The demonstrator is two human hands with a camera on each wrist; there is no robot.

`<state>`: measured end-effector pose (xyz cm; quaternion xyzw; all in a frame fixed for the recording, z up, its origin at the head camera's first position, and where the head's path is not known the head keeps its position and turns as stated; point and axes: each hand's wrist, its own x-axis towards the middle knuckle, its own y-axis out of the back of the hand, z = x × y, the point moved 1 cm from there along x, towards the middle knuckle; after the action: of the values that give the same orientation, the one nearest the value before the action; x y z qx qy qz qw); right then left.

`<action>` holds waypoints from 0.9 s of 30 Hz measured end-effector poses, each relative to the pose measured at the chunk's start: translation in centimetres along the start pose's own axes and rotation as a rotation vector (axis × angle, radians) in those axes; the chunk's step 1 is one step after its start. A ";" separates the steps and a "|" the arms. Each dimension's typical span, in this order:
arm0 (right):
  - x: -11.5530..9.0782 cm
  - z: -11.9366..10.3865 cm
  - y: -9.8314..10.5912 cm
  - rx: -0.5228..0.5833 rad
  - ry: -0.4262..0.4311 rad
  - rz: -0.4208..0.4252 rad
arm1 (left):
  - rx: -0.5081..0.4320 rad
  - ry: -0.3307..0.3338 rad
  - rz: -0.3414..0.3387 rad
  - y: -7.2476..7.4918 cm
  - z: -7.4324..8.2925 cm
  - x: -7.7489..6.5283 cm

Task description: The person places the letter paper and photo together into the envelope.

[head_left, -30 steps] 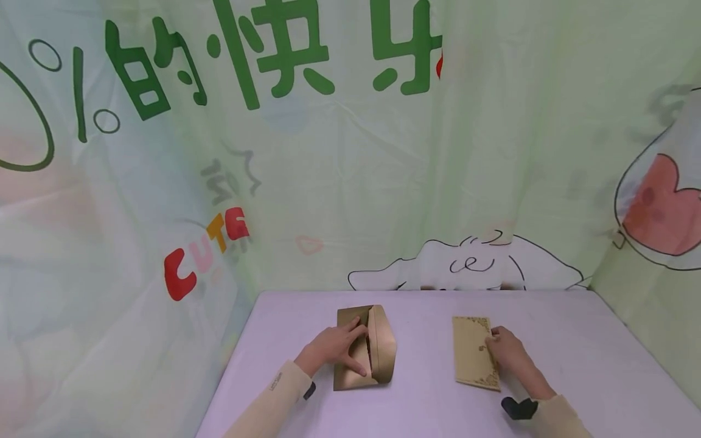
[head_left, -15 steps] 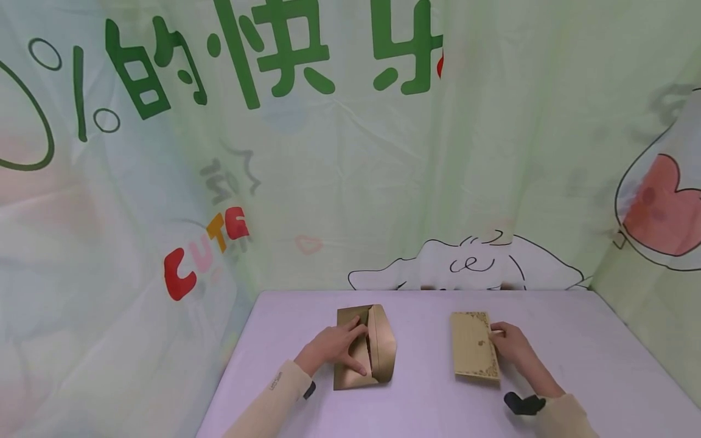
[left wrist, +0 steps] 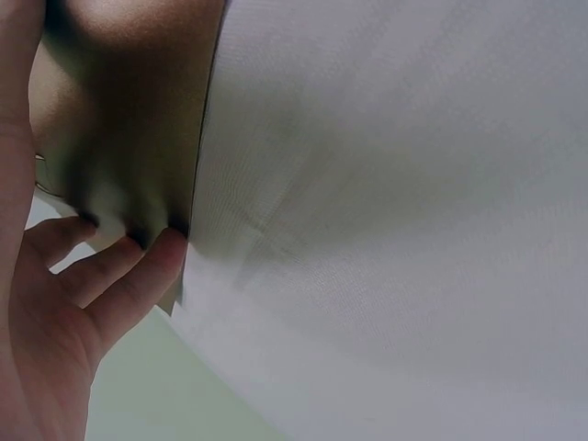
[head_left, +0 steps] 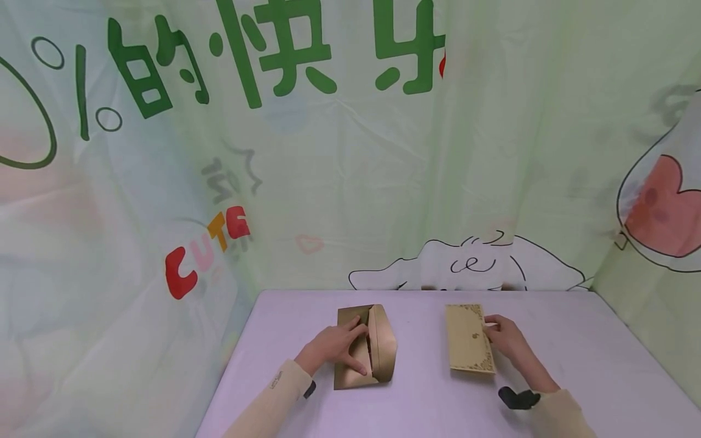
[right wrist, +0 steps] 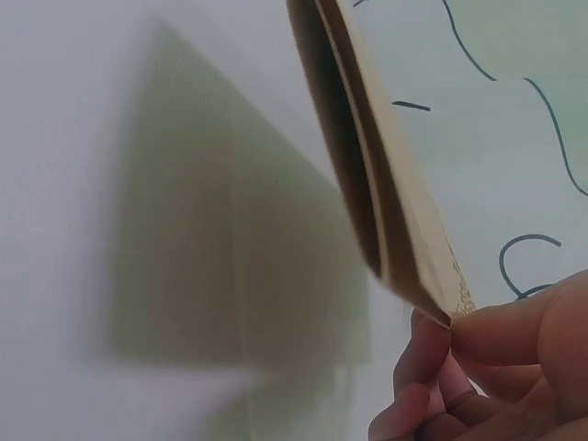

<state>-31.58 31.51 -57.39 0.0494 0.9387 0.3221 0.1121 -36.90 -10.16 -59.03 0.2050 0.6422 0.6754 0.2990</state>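
Observation:
A gold-brown envelope [head_left: 386, 348] lies on the table at left of centre, its pointed flap folded out to the right and its mouth gaping. My left hand [head_left: 333, 348] rests on it with fingers and thumb spread at the opening. In the left wrist view, the fingertips touch the envelope [left wrist: 138, 83] near its edge. To the right, a tan folded card [head_left: 467, 344] with ornate corner patterns is pinched at its right edge by my right hand [head_left: 506, 336]. The right wrist view shows the card's layers [right wrist: 404, 211] tilted above the table, casting a shadow.
The lilac-white tabletop [head_left: 421, 401] extends between and around both items. A printed curtain [head_left: 350, 182] with green characters and cartoon drawings hangs behind the table and along its sides. Dark bands sit at both sleeve cuffs.
My right hand has raised the card off the table and shifted it slightly left and away from me. The left hand and the envelope have stayed in place.

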 end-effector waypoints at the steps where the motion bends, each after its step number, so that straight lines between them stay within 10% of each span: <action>1: 0.0 -0.1 -0.1 0.003 0.007 0.001 | -0.001 0.004 -0.003 0.0 0.0 0.0; 27: 0.7 -3.5 -4.5 0.058 0.095 -0.007 | 0.018 -0.005 -0.012 -0.3 -0.2 0.3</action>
<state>-33.19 26.03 -57.54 0.0339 0.9521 0.2965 0.0671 -37.25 -10.14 -59.34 0.2056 0.6485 0.6675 0.3026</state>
